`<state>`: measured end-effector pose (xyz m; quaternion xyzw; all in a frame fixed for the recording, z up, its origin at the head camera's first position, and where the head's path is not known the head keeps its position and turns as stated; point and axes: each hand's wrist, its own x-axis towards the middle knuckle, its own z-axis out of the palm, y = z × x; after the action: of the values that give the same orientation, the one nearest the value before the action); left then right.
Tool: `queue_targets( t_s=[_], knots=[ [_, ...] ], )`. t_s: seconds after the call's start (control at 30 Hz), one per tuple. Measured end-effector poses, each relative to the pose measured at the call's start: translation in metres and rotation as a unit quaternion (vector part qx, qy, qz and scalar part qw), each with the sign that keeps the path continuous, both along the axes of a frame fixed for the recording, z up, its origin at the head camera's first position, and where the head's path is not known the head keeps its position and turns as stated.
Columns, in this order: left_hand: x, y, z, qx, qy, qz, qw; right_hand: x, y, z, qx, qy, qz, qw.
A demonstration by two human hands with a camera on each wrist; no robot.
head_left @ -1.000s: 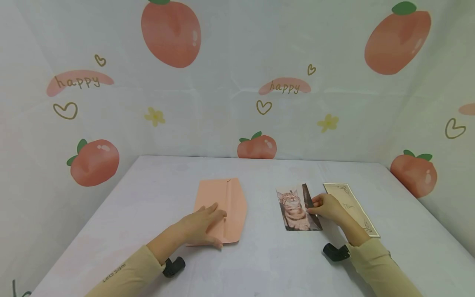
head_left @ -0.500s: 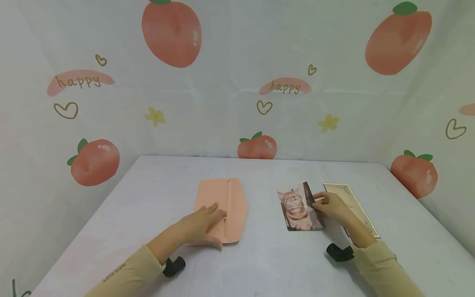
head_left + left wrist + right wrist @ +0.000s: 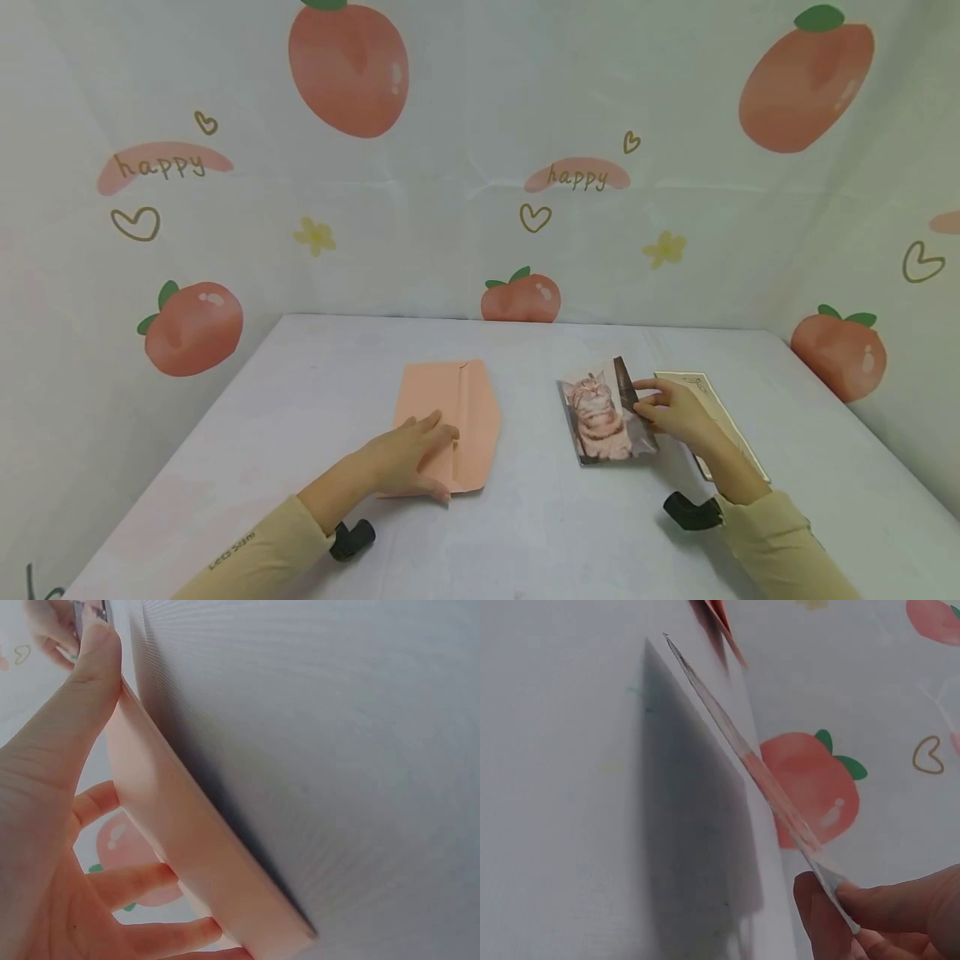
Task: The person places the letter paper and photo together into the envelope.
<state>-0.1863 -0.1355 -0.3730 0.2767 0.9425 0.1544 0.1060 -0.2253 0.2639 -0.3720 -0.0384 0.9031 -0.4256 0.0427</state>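
Observation:
A peach-coloured envelope [image 3: 477, 425] lies on the table with its pointed flap toward the right. My left hand [image 3: 405, 458] rests on it with fingers spread; in the left wrist view the fingertips touch the envelope [image 3: 187, 832] and the thumb is at its edge. My right hand [image 3: 673, 412] pinches a cat photo [image 3: 598, 417] by its right edge, between thumb and fingers. Seen nearly edge-on in the right wrist view, the photo [image 3: 735, 742] is tilted above the table, its shadow below.
A cream card [image 3: 723, 425] with a dark ornamental border lies at the right, partly behind my right hand and wrist. Black devices [image 3: 352, 540] sit at both wrists. A white cloth printed with peaches [image 3: 521, 297] stands behind the table's far edge.
My right hand has drawn the cat photo slightly right and raised it off the table, so it now tilts. The left hand and envelope stay as they were.

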Motion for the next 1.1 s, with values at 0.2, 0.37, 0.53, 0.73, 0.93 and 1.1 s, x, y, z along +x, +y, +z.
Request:
queue_targets(
  t_s=[0.2, 0.37, 0.53, 0.73, 0.93, 1.1],
  knots=[
    [0.0, 0.0, -0.001, -0.005, -0.003, 0.004, 1.0, 0.0, -0.001, 0.004, -0.005, 0.006, 0.008, 0.9999],
    [0.0, 0.0, -0.003, -0.003, -0.007, 0.007, 0.9999, -0.001, -0.001, 0.006, -0.011, 0.008, 0.011, 0.9998],
    [-0.001, 0.0, -0.003, 0.001, -0.006, 0.006, 1.0, -0.001, -0.004, 0.008, -0.014, 0.011, 0.008, 0.9998],
    [-0.001, 0.0, -0.003, -0.003, -0.007, 0.011, 0.9999, 0.0, -0.008, 0.011, -0.017, 0.014, 0.007, 0.9997],
    [0.0, 0.001, -0.002, -0.005, -0.006, 0.014, 0.9999, 0.0, -0.011, 0.014, -0.02, 0.012, 0.007, 0.9997],
    [0.001, 0.001, -0.002, -0.007, -0.007, 0.014, 0.9998, 0.0, -0.013, 0.015, -0.022, 0.014, 0.017, 0.9995]
  ],
)
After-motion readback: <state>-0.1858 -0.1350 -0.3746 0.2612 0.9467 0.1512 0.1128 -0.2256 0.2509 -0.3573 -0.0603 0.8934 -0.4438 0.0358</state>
